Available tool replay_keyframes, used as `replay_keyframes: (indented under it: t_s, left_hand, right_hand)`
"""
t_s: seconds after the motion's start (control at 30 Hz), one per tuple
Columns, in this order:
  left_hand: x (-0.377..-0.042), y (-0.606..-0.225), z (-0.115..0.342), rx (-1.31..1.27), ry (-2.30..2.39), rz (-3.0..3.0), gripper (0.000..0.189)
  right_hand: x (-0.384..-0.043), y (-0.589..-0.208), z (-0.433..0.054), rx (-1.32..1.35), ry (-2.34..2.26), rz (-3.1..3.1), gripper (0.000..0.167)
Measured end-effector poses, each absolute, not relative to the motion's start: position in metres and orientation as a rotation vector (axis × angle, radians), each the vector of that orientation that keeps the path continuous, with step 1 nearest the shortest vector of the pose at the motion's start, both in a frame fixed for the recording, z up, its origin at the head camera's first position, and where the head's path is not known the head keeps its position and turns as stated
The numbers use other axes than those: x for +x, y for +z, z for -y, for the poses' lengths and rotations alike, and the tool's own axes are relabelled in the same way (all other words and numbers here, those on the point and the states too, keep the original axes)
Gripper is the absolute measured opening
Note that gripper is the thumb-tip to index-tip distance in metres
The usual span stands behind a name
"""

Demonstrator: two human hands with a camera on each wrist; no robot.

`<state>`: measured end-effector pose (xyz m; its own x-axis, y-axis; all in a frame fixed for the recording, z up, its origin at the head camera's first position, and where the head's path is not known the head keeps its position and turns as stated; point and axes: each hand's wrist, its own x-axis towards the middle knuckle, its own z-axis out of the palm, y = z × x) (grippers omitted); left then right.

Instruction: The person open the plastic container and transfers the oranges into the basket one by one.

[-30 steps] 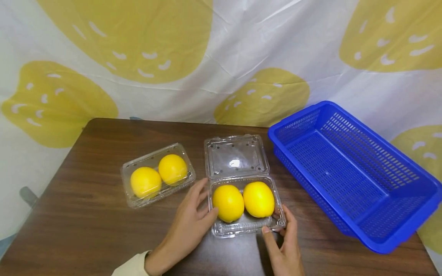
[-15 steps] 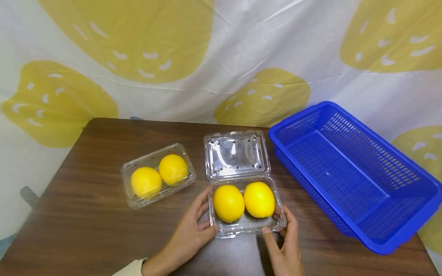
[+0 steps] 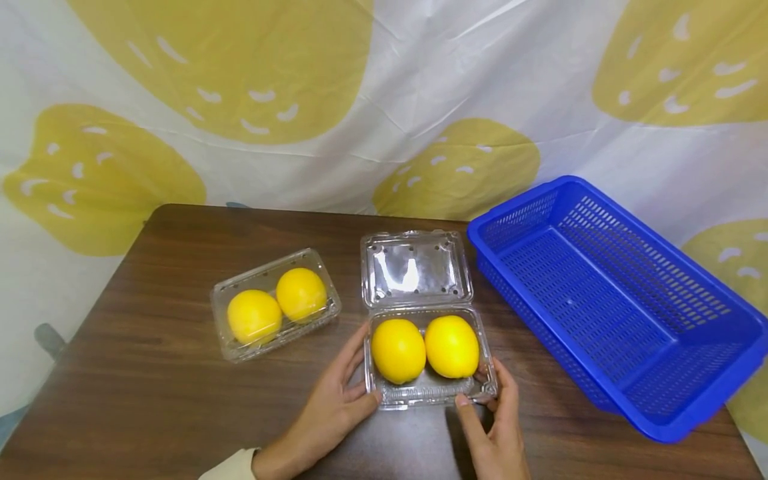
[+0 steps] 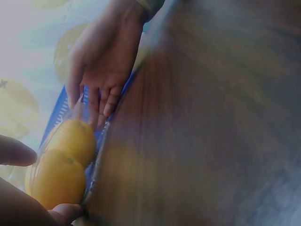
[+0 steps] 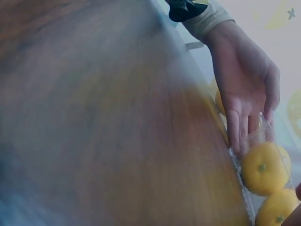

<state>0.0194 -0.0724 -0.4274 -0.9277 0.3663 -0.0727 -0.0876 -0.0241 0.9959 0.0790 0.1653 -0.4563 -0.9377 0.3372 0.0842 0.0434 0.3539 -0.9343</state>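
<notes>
- Left of the open box [image 3: 414,396] and apart from it: a second clear box [image 3: 301,330], seemingly lidded, with two yellow fruits [image 3: 254,317] inside;
- At the open box's left wall: the person's left hand [image 3: 335,401], fingers along the outside and thumb by the near corner, gripping it;
- The open box itself: on the bench [image 3: 150,373], lid [image 3: 417,270] folded back on its far side; a left fruit [image 3: 399,351] and right fruit [image 3: 452,347] fill its base; the thin plastic is probably light, flexible and slick, the fruits giving most of the weight; low on both side walls looks the surest hold;
- At the open box's near right corner: the right hand [image 3: 495,420], fingers and thumb pinching it;
- Right of the open box: a blue basket [image 3: 582,300], one corner just beside the lid
</notes>
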Motion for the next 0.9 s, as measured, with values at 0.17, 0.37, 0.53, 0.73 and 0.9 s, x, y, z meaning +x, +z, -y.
replay_keyframes:
  t_s: [0.17, 0.37, 0.53, 0.73, 0.9]
  left_hand:
    - [0.021, -0.431, 0.072, 0.261, 2.016, -1.944, 0.101]
    - [0.022, -0.433, 0.071, 0.274, 2.024, -1.938, 0.100]
    - [0.022, -0.435, 0.072, 0.267, 2.033, -1.914, 0.100]
    - [0.022, -0.435, 0.072, 0.283, 2.051, -1.913, 0.098]
    - [0.022, -0.434, 0.072, 0.295, 2.074, -1.921, 0.096]
  right_hand:
    - [0.075, -0.444, -0.168, -0.249, 1.640, 2.317, 0.073]
    - [0.069, -0.431, -0.180, -0.229, 1.530, 2.389, 0.072]
    - [0.063, -0.422, -0.189, -0.042, 1.358, 2.405, 0.072]
    - [0.053, -0.416, -0.197, 0.217, 1.153, 2.425, 0.076]
    - [0.044, -0.414, -0.195, 0.386, 1.086, 2.427, 0.079]
